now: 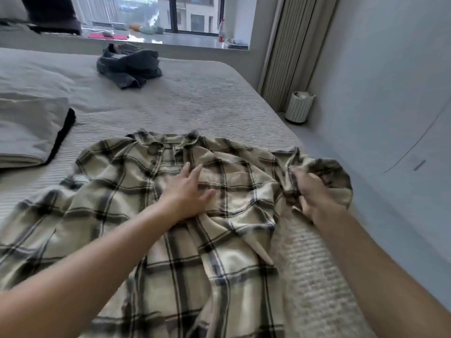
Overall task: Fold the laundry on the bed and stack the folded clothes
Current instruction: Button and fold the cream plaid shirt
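No text, number or brand can be read. The shirt (170, 215) has a dark tag at its collar, and the bottle (221, 30) wears a red label, both too blurred.

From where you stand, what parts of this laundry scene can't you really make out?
- Plaid shirt: its hem runs off the bottom edge of the head view.
- Right hand: fingertips buried in the bunched sleeve and blurred.
- Folded stack: cut by the left edge; only a grey piece over something black shows.
- Dark heap: too crumpled and far to name the garment.
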